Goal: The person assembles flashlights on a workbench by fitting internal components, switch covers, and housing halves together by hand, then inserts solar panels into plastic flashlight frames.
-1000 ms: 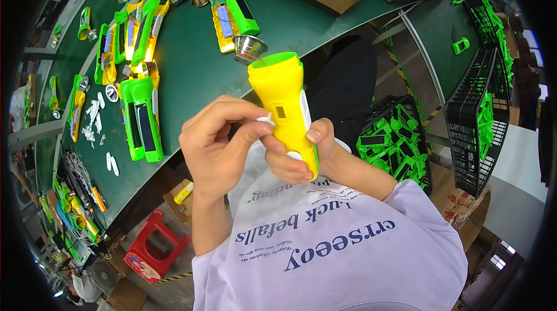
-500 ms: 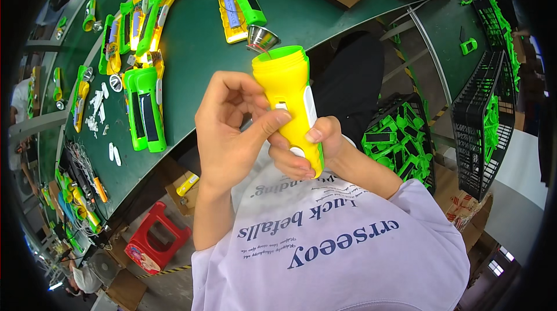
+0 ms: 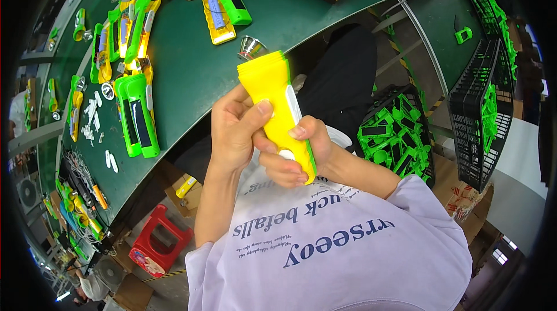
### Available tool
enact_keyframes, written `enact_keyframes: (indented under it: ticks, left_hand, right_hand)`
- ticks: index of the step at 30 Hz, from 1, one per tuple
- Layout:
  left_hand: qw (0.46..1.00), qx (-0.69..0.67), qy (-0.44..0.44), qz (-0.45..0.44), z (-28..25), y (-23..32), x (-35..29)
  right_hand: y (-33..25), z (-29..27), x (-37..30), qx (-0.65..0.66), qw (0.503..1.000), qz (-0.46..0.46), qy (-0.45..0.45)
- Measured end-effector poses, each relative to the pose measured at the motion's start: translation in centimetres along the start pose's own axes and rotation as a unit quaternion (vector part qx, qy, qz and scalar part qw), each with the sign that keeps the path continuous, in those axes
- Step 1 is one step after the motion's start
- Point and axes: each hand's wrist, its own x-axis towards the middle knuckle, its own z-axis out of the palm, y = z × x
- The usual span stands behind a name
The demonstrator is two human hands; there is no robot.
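I see both hands raised over the lap, just off the edge of the green table (image 3: 197, 73). The left hand (image 3: 235, 131) wraps the yellow flashlight (image 3: 278, 108) from nine o'clock, thumb pressed on its body. The right hand (image 3: 296, 154) grips the flashlight's lower end from four o'clock, fingers curled round the handle. Its wide head points to twelve o'clock, near a silver reflector cone (image 3: 251, 47) on the table edge. At ten o'clock, a green flashlight shell (image 3: 136, 115) lies flat among other green and yellow parts. At three o'clock, a black crate (image 3: 400, 137) holds green plastic pieces.
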Motion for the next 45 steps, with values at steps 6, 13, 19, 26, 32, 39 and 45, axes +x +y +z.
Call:
enact_keyframes:
  ticks: [6, 13, 19, 26, 32, 39, 45]
  left_hand:
    - [0.994, 0.018, 0.077, 0.074, 3.6, -0.7, 0.3]
    - [0.996, 0.054, 0.025, 0.066, 2.5, -1.3, 0.8]
    - [0.993, 0.011, 0.02, 0.115, 2.4, -1.7, 0.5]
    - [0.994, 0.031, 0.017, 0.104, 2.3, -1.4, 0.1]
    - [0.992, 0.047, 0.036, 0.112, 1.9, -1.9, -0.1]
    - [0.866, 0.437, 0.198, 0.142, -2.4, 2.5, -2.3]
    - [0.673, 0.709, -0.1, 0.186, -1.3, 10.6, -3.0]
  right_hand:
    - [-0.1, 0.0, 0.3, -0.045, 0.998, -0.035, 0.032]
    - [0.0, 0.2, 0.1, -0.028, 0.993, -0.061, 0.099]
    - [0.1, 0.5, 0.0, -0.011, 0.995, -0.042, 0.092]
    - [0.4, 0.7, 0.1, -0.059, 0.991, -0.051, 0.107]
    - [0.6, 0.2, 0.1, -0.033, 0.993, -0.025, 0.107]
    - [-2.6, 0.3, 0.6, -0.155, 0.96, 0.089, 0.213]
    - [-4.3, 4.5, 4.0, -0.802, 0.523, 0.236, 0.165]
